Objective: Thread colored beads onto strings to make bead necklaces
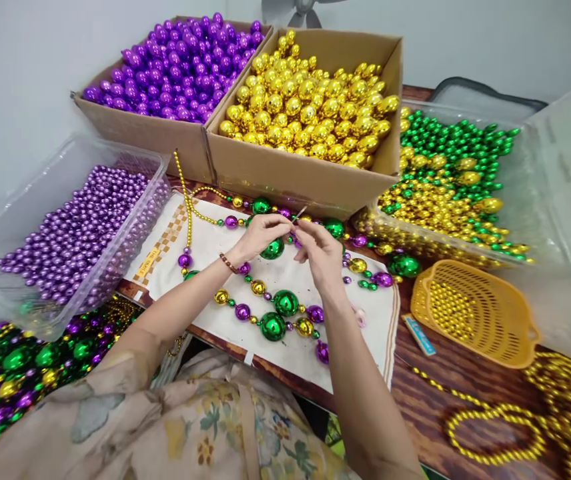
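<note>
Both hands meet above a white cloth (285,347) on the table. My left hand (260,235) is pinched shut on a large green bead (272,249) of a bead strand. My right hand (318,250) is closed in a pinch beside it, holding a thin needle or string end (299,213) that sticks up between the hands. The strand (275,313) of green, gold and purple beads lies looped over the cloth below and around the hands. A beaded bracelet (227,263) sits on my left wrist.
Behind stand a cardboard box of purple beads (180,67) and one of gold beads (310,100). A clear tray of small purple beads (75,233) is at left, a tray of green and gold beads (445,187) at right. An orange basket (475,313) holds gold beads. Finished strands (10,373) pile at lower left.
</note>
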Available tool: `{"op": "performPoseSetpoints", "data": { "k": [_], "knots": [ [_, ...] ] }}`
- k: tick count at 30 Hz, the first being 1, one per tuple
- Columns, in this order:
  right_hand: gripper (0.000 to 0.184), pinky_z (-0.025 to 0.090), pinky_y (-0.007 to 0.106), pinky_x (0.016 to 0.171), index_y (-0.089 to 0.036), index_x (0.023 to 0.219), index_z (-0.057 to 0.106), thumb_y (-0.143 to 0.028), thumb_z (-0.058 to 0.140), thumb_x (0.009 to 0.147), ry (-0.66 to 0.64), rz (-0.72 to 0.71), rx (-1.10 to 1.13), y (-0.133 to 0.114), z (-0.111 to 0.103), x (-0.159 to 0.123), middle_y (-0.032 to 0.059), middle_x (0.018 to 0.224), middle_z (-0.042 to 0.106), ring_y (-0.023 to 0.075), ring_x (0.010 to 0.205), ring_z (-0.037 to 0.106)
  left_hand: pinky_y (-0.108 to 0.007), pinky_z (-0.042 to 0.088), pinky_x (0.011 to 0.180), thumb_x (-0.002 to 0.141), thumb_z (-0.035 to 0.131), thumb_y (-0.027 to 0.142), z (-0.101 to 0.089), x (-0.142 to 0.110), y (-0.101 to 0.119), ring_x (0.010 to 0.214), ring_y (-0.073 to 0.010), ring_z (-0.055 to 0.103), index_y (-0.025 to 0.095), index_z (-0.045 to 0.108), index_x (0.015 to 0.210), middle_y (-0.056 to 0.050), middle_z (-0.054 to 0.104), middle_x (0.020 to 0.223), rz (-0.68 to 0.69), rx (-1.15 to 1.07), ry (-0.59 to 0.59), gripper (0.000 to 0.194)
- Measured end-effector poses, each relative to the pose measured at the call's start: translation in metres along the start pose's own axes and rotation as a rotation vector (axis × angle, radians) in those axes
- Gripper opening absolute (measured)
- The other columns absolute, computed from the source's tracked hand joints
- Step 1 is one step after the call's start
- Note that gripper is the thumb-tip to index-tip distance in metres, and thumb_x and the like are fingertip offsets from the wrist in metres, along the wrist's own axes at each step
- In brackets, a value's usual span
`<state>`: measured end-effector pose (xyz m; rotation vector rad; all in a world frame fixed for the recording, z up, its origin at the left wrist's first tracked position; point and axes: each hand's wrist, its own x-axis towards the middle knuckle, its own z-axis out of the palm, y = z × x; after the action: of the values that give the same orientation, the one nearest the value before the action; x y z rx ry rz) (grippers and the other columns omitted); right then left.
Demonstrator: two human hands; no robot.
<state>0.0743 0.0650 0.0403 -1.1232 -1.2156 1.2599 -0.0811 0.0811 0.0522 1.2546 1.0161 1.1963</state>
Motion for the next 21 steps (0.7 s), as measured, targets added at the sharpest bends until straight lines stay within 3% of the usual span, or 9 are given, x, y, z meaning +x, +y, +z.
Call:
{"op": "performPoseSetpoints", "data": {
  "k": [3,7,9,13,16,21],
  "knots": [
    [0.024,0.04,0.018,0.039,-0.018,0.078,0.069,-0.04,0.078,0.074,0.05,-0.033,0.111,-0.011,-0.005,0.02,-0.0022,0.063,0.066,0.0074,0.042,0.054,-0.023,0.041,0.063,0.076,0.063,0.026,-0.002,0.0,0.009,0.064,-0.0103,0.054,0.014,0.069,0.071,0.001,0.063,0.066,0.032,0.204,-0.113,0.014],
    [0.027,0.041,0.016,0.039,-0.019,0.078,0.061,-0.041,0.075,0.077,0.189,-0.067,0.273,-0.017,-0.011,0.028,0.0007,0.083,0.073,0.0065,0.046,0.06,-0.022,0.037,0.06,0.075,0.061,0.024,-0.009,-0.001,0.015,0.06,-0.0095,0.05,0.014,0.07,0.07,0.001,0.061,0.063,-0.003,0.323,-0.206,0.014],
    [0.03,0.042,0.017,0.039,-0.019,0.082,0.06,-0.044,0.076,0.076,0.133,-0.038,0.277,-0.015,-0.01,0.025,0.0012,0.088,0.074,0.0069,0.046,0.061,-0.023,0.039,0.061,0.076,0.061,0.026,-0.013,-0.001,0.015,0.06,-0.0101,0.052,0.014,0.07,0.069,0.0,0.062,0.063,-0.021,0.307,-0.222,0.017],
    [0.037,0.039,0.016,0.038,-0.018,0.081,0.061,-0.049,0.08,0.072,-0.026,0.05,0.156,-0.002,0.0,0.012,0.0008,0.077,0.071,0.0106,0.05,0.066,-0.023,0.039,0.06,0.075,0.061,0.027,-0.015,0.0,0.014,0.059,-0.01,0.052,0.014,0.07,0.068,0.0,0.062,0.061,-0.062,0.306,-0.256,0.017],
    [0.046,0.038,0.015,0.038,-0.021,0.083,0.052,-0.06,0.075,0.075,0.009,0.067,0.187,0.006,0.005,0.008,0.0002,0.075,0.071,0.0126,0.052,0.068,-0.023,0.039,0.062,0.074,0.062,0.027,-0.015,0.0,0.016,0.06,-0.0097,0.052,0.014,0.07,0.068,0.0,0.062,0.062,-0.083,0.308,-0.308,0.017],
    [0.05,0.048,0.018,0.045,-0.026,0.094,0.045,-0.067,0.068,0.079,0.002,0.069,0.313,0.005,-0.001,0.012,-0.0019,0.075,0.071,0.0149,0.065,0.072,-0.021,0.037,0.059,0.072,0.062,0.025,-0.02,-0.001,0.024,0.059,-0.0092,0.051,0.014,0.07,0.067,0.001,0.061,0.061,-0.097,0.372,-0.346,0.015]
  ]
}}
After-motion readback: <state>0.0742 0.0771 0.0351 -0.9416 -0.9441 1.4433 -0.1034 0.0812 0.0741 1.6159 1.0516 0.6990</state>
